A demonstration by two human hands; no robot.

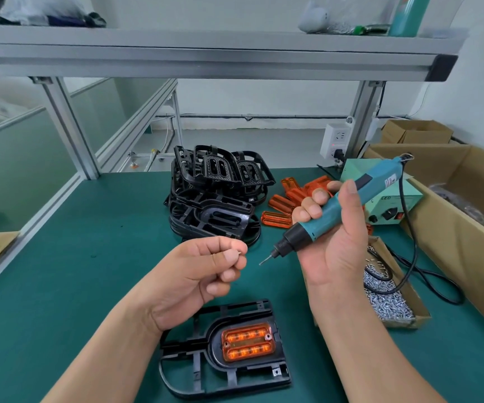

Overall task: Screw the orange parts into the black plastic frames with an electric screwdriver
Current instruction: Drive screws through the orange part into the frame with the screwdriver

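A black plastic frame point(229, 373) lies flat on the green mat near me, with an orange part point(247, 342) seated in its middle. My left hand point(203, 271) hovers above it and pinches a small screw point(239, 252) between thumb and forefinger. My right hand point(330, 237) grips a teal electric screwdriver point(336, 207), tilted with its bit point(264, 260) pointing down-left toward the screw, a short gap apart. A pile of black frames point(214, 196) sits further back. Several loose orange parts point(287, 199) lie to its right.
A shallow cardboard box of silver screws point(386, 295) stands right of my right hand. The screwdriver's black cable point(415, 257) loops across it to a green power unit point(391, 205). Large cardboard boxes point(450, 199) line the right edge. An aluminium shelf point(205, 56) spans overhead.
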